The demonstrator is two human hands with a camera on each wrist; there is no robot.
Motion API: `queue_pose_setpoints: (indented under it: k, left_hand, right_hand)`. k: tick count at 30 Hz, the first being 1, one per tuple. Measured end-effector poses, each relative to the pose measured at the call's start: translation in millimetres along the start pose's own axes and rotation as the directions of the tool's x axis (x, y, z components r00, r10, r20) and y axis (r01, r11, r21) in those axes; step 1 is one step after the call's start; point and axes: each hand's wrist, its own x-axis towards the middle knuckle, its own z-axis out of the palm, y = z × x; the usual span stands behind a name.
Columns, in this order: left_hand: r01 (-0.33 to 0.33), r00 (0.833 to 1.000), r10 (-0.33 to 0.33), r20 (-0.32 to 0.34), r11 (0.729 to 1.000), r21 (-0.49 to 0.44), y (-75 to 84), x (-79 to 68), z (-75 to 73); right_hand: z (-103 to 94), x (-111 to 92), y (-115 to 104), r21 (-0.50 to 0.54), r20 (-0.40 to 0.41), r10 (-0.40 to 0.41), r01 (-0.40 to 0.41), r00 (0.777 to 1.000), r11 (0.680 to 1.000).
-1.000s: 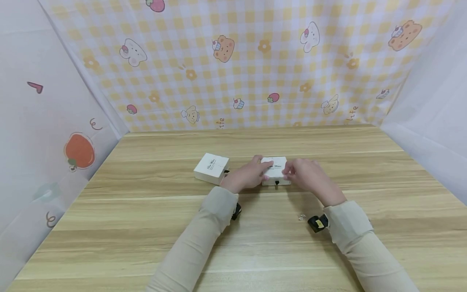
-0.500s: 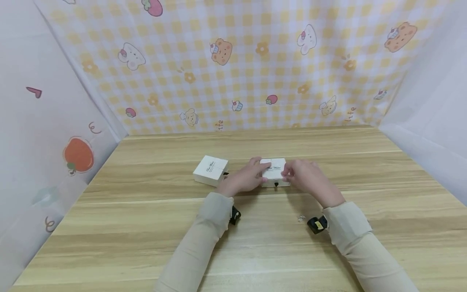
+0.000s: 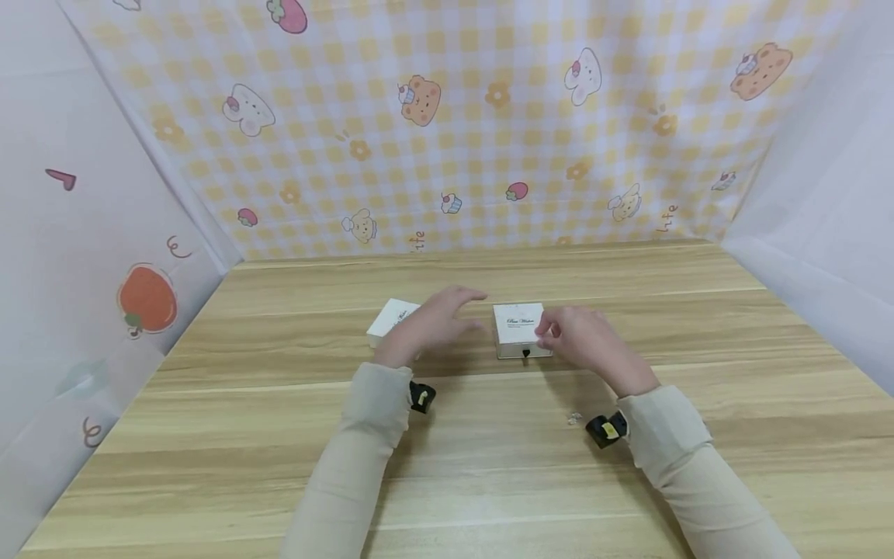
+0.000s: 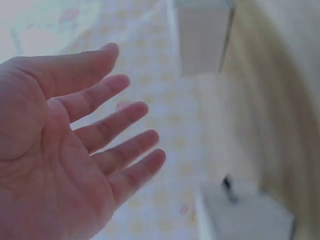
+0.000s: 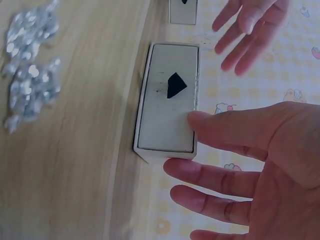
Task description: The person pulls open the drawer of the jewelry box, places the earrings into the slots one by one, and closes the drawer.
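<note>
A small white drawer box (image 3: 518, 326) with dark lettering and a black pull tab (image 5: 176, 86) lies flat on the table. My right hand (image 3: 583, 341) is at its right side. In the right wrist view the thumb overlaps the box's top edge, and the index fingertip meets its side; the other fingers extend loosely. To the left, my left hand (image 3: 433, 322) hovers apart from this box, fingers spread, palm bare in the left wrist view. Behind that hand, a second white box (image 3: 391, 314) is partly hidden.
Two clusters of sparkling silvery jewellery (image 5: 32, 65) lie on the wooden table (image 3: 489, 481), nearer me than the boxes. A yellow checked cloth (image 3: 489, 140) hangs at the table's far edge, with white cloth at both sides.
My left hand has let go of the middle box and moved left, in front of the second box. The right hand stays at the middle box's right side.
</note>
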Motion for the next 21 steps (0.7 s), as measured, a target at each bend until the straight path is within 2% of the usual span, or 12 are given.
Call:
queue_pose_setpoints:
  k: [5, 10, 13, 16, 21]
  left_hand:
    - [0.049, 0.998, -0.048, -0.033, 0.998, 0.043, -9.7, -11.9, -20.0]
    - [0.120, 0.992, -0.117, -0.053, 0.991, 0.066, -26.0, -21.0, -33.1]
    - [0.183, 0.982, -0.179, -0.052, 0.980, 0.073, -35.6, -27.2, -39.9]
    - [0.253, 0.967, -0.252, -0.027, 0.966, 0.055, -43.2, -32.9, -44.7]
    - [0.310, 0.951, -0.310, 0.005, 0.950, 0.025, -55.2, -35.7, -46.9]
  right_hand:
    - [-4.4, -2, -1, 0.034, 0.023, -0.009, 0.009, 1.000, 0.999]
    - [-8.4, -5, -7, 0.025, -0.037, -0.023, 0.024, 0.999, 0.999]
    - [-9.9, -3, -20, 0.026, -0.060, -0.038, 0.039, 0.997, 0.999]
    - [-9.0, 2, -38, 0.061, -0.042, -0.058, 0.060, 0.997, 0.996]
    - [-0.4, 14, -66, 0.108, -0.002, -0.086, 0.085, 0.996, 0.991]
